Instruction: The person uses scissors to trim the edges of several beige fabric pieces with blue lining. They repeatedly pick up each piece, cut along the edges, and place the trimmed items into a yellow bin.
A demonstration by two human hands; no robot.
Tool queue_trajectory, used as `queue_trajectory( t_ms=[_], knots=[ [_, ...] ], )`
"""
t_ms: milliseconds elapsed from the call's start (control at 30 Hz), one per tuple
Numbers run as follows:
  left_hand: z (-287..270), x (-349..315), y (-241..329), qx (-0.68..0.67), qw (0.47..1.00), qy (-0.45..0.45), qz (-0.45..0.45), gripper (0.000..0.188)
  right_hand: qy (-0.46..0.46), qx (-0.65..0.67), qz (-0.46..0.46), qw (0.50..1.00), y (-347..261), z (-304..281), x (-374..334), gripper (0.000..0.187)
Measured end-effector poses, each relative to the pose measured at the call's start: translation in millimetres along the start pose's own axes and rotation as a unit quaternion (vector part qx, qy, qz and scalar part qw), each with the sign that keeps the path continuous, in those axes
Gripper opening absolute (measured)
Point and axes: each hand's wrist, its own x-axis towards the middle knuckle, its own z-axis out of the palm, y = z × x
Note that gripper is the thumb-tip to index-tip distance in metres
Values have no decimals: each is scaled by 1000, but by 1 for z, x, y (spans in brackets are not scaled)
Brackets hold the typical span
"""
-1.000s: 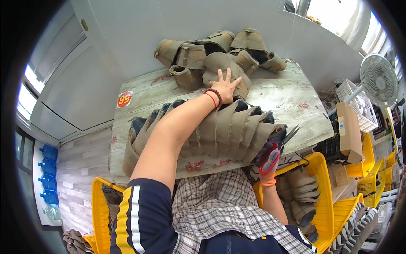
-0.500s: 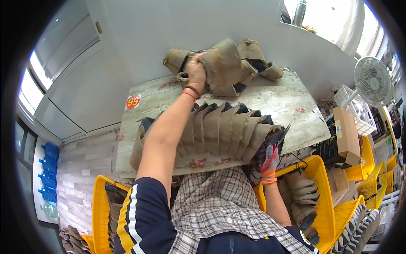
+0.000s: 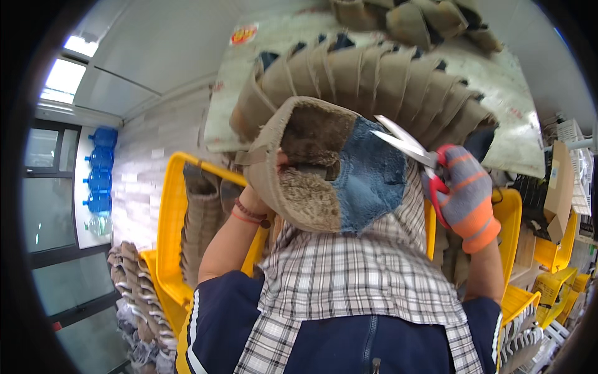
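Before my body, my left hand (image 3: pixel 252 201) grips a beige shoe upper (image 3: pixel 308 193). Its opening faces up, showing brown fuzzy lining and a blue fabric part on the right. One of the fingers shows inside it, while the rest are hidden behind. Right of the upper, my right hand (image 3: pixel 464 196), in a grey and orange glove, holds red-handled scissors (image 3: pixel 414 151). Their blades are spread and point left, over or close to the blue part; I cannot tell whether they touch it. Beyond, a nested row of similar uppers (image 3: pixel 367 78) lies on the table.
More uppers (image 3: pixel 430 19) lie heaped at the far side of the pale table (image 3: pixel 219 124). Yellow baskets holding uppers flank me, one at left (image 3: pixel 167 218), another at right (image 3: pixel 512 218). Blue water bottles (image 3: pixel 99 159) line the left wall. A cardboard box (image 3: pixel 559 187) stands at right.
My left hand has brought an upper from the far heap back toward my body. The scissors have come up beside it with blades spread. The view has tilted downward.
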Motion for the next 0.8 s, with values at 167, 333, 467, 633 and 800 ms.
queue_trajectory(
  t_ms=[167,333,467,633,800],
  knots=[
    [31,-48,-30,-220,963,34,-153,31,-198,-33,-16,980,-12,75,-9,29],
    [32,-52,11,-445,813,161,-340,43,-314,-88,1,945,-9,127,-23,33],
    [4,-71,6,-408,822,29,-398,36,-293,-102,-36,950,-8,137,-33,32],
    [18,-76,-13,-362,838,93,-398,32,-255,-84,-58,961,-4,135,-24,30],
    [23,-80,-22,-359,845,116,-378,34,-291,-92,-79,949,-16,141,-10,24]
  ],
)
